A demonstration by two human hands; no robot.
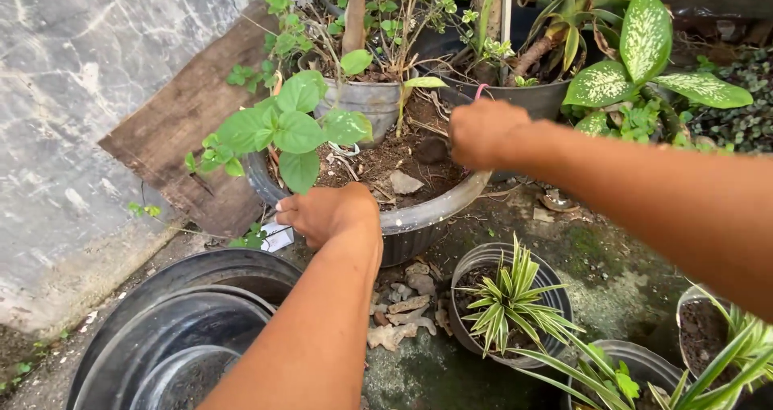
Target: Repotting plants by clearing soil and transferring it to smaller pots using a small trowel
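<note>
The wide grey plastic pot (pixel 419 221) sits on the ground among the other planters, filled with brown soil, dry leaves and a small plant with broad green leaves (pixel 286 128) at its near left side. The left hand (pixel 326 213) is closed over the pot's near rim, fingers curled over the edge. The right hand (pixel 481 131) is bunched at the far right rim, knuckles up; I cannot tell whether it grips the rim or something small in the soil, though a pink loop shows just above it.

The pot looks heavy with that much earth, and the thin plastic rim would likely flex, so two hands on opposite sides of the rim, as they roughly are now, seems the sound hold. The leafy stem is soft and would bruise easily.

A small white label or tag (pixel 276 237) lies on the ground just below the left hand, beside the pot's wall. Behind it a weathered wooden board (pixel 185 120) leans on the marbled wall. Stacked empty black pots (pixel 177 329) stand at lower left. A striped spider plant in a small pot (pixel 507 301) is near right, broken stones (pixel 398 313) between. A spotted-leaf plant (pixel 644 56) stands further back on the right.
</note>
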